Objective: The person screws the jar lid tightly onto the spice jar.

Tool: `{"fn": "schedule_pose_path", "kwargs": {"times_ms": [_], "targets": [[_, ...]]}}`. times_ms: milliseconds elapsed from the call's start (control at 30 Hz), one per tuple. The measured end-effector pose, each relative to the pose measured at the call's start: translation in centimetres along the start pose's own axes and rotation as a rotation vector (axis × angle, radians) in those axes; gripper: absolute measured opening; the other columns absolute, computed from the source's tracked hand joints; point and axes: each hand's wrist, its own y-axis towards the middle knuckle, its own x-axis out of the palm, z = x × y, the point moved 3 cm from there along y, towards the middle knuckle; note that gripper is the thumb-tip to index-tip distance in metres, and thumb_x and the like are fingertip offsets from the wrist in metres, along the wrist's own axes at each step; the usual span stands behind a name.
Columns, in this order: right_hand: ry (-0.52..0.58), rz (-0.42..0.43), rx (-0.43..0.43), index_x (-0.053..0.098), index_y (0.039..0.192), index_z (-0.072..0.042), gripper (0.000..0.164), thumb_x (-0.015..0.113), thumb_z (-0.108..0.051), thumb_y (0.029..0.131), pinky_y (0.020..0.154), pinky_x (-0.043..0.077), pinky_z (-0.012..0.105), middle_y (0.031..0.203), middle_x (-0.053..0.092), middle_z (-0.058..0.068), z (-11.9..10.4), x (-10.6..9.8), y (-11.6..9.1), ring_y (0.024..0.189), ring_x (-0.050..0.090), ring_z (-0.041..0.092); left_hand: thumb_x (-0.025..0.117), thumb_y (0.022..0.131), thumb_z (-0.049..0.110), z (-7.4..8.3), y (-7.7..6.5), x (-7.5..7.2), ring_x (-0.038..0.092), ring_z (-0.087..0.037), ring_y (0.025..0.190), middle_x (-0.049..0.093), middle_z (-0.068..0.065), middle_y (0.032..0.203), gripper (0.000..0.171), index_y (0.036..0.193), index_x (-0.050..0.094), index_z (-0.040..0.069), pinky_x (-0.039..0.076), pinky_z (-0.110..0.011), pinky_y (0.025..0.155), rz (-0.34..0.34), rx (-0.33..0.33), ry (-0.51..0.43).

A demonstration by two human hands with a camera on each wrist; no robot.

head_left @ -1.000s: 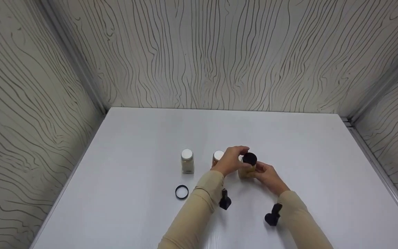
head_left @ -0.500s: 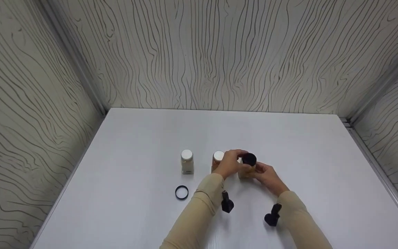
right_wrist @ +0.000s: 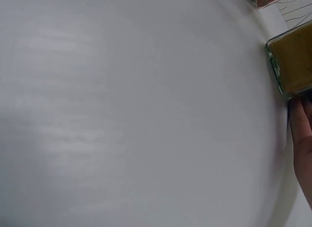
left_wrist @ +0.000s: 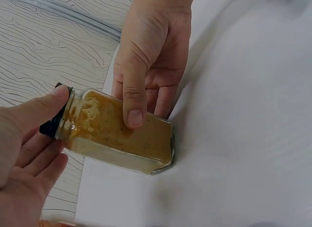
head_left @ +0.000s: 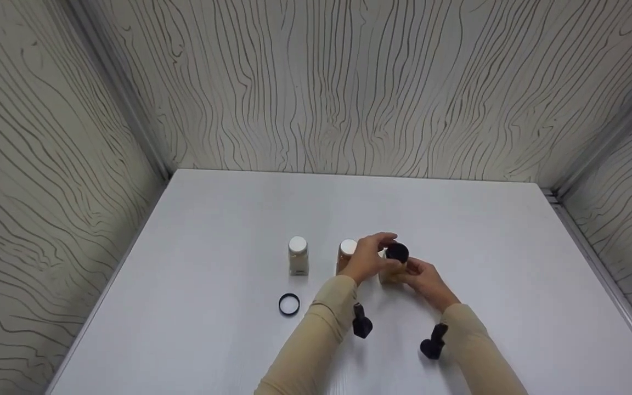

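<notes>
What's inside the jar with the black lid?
The glass jar holds something yellow-brown; the right hand covers part of it, and the black lid hides the jar's mouth.

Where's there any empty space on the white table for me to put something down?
The table is bare left of the black ring, right of the right hand, and from the pale jar back to the wall. It's crowded where the left hand pinches the black cap and the right hand holds the yellow-brown jar, beside the orange jar.
</notes>
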Motion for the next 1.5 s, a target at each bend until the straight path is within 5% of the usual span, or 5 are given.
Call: {"fn": "schedule_pose_path", "kwargs": {"times_ms": [167,533,867,1367,1500], "targets": [[0.006,-0.005,-0.015,0.054,0.137,-0.009,0.061,0.075,-0.028,0.083,0.093,0.045,0.015,0.14,0.057,0.01,-0.12,-0.07,-0.09,0.118,0.056,0.002,0.075,0.08,0.005,0.25,-0.12,0.03,0.058,-0.021,0.127,0.062,-0.008,0.134,0.058,0.135,0.055,0.01,0.047,-0.024,0.108,-0.027,0.013,0.013],[0.038,-0.012,-0.028,0.051,0.138,-0.004,0.061,0.073,-0.024,0.085,0.092,0.044,0.006,0.143,0.053,0.015,-0.13,-0.12,-0.04,0.135,0.05,0.023,0.081,0.077,0.013,0.32,-0.15,0.09,0.058,-0.02,0.123,0.064,-0.006,0.129,0.061,0.133,0.056,0.012,0.048,-0.027,0.106,0.012,-0.011,0.054],[0.033,-0.01,-0.019,0.052,0.139,-0.008,0.062,0.074,-0.025,0.084,0.113,0.042,0.038,0.144,0.053,0.011,-0.32,0.01,-0.22,0.137,0.048,0.027,0.076,0.08,0.006,0.36,-0.17,0.07,0.057,-0.018,0.128,0.062,-0.005,0.134,0.057,0.133,0.056,0.011,0.046,-0.024,0.11,-0.018,0.024,0.055],[0.096,-0.008,-0.002,0.052,0.138,-0.006,0.061,0.074,-0.022,0.084,0.093,0.048,0.012,0.142,0.054,0.013,0.33,0.33,0.04,0.12,0.056,0.005,0.075,0.081,0.005,0.32,-0.31,0.25,0.056,-0.02,0.128,0.06,-0.011,0.134,0.056,0.134,0.054,0.006,0.046,-0.024,0.11,-0.034,0.103,0.081],[0.08,-0.015,-0.003,0.051,0.139,-0.007,0.062,0.074,-0.025,0.084,0.093,0.046,0.011,0.143,0.053,0.012,0.23,0.33,0.07,0.127,0.053,0.011,0.075,0.081,0.006,0.37,-0.24,0.18,0.055,-0.018,0.129,0.06,-0.009,0.136,0.059,0.135,0.054,0.01,0.045,-0.025,0.111,-0.037,0.077,0.093]]}}
